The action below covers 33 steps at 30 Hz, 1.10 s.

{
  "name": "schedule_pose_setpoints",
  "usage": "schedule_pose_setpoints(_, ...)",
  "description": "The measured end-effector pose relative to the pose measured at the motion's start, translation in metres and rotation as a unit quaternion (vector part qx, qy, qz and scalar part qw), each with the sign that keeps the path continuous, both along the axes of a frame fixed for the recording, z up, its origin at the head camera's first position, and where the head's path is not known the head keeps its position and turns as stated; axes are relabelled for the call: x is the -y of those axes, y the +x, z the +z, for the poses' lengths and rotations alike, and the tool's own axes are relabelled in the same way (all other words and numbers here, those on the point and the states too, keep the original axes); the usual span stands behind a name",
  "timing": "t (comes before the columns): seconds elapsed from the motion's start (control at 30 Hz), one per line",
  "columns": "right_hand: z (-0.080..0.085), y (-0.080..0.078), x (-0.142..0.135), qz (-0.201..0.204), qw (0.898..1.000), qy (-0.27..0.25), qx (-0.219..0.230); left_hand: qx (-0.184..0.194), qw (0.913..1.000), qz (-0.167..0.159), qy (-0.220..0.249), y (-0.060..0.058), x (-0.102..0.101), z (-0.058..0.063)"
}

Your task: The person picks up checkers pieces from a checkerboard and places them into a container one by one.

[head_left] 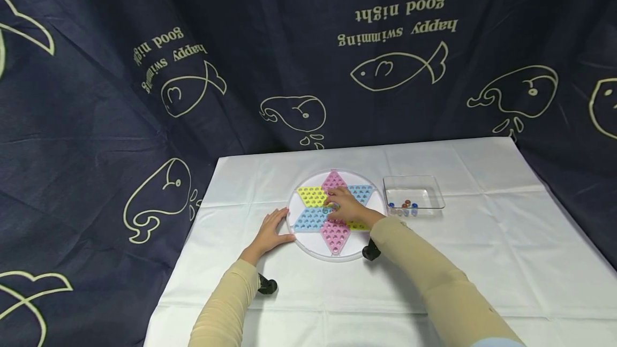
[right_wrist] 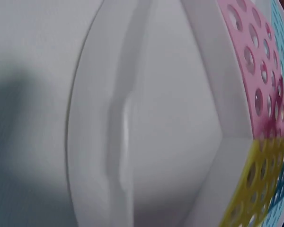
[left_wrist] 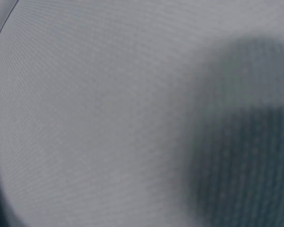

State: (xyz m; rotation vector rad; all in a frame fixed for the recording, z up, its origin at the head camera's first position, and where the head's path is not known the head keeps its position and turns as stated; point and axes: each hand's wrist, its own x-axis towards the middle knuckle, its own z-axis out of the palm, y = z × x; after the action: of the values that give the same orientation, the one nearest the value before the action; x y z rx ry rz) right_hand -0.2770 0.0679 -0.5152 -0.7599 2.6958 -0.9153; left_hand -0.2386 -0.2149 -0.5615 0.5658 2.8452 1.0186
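A round white Chinese checkers board (head_left: 308,242) lies on the table, its star of pink, yellow and light blue points covered in small holes. My right hand (head_left: 349,208) reaches over the middle of the star, thumb and fingers curled. Between their tips is a small greenish glass marble (head_left: 325,210), pinched close over the holes. At the board's left edge, my left hand (head_left: 271,233) rests with fingers extended, fingertips and thumb right at the rim. Only white cloth shows in the left wrist view; the right wrist view catches the board's rim (right_wrist: 97,127) and pink holes.
Right of the board stands a clear plastic box (head_left: 436,191) holding several blue and reddish marbles (head_left: 407,204). White cloth (head_left: 501,261) covers the table. Behind it hangs a dark blue curtain (head_left: 289,42) with fish and whale drawings.
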Motion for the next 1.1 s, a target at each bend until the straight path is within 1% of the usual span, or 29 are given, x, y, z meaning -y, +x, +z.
schedule_pose_setpoints(0.13,-0.003,0.001,0.004,-0.001,1.0,0.014,-0.017,0.0,1.0,0.001,-0.004,0.0,0.0,0.0)
schedule_pose_setpoints(0.23,-0.004,0.002,0.006,-0.009,0.999,0.026,-0.017,-0.001,1.0,0.0,-0.002,0.0,0.0,0.0)
schedule_pose_setpoints(0.47,-0.008,0.003,0.011,-0.032,0.999,0.02,-0.016,0.004,1.0,0.002,-0.001,0.0,0.0,0.0)
schedule_pose_setpoints(0.83,-0.012,0.004,0.013,-0.047,0.998,0.01,-0.042,-0.007,1.0,-0.003,-0.002,0.0,0.001,-0.001)
schedule_pose_setpoints(0.93,-0.011,0.004,0.013,-0.047,0.998,0.012,-0.041,-0.005,1.0,-0.003,-0.001,0.001,0.001,-0.001)
schedule_pose_setpoints(1.1,-0.008,0.003,0.011,-0.054,0.998,0.002,-0.025,-0.002,1.0,0.0,-0.002,0.002,0.0,0.001)
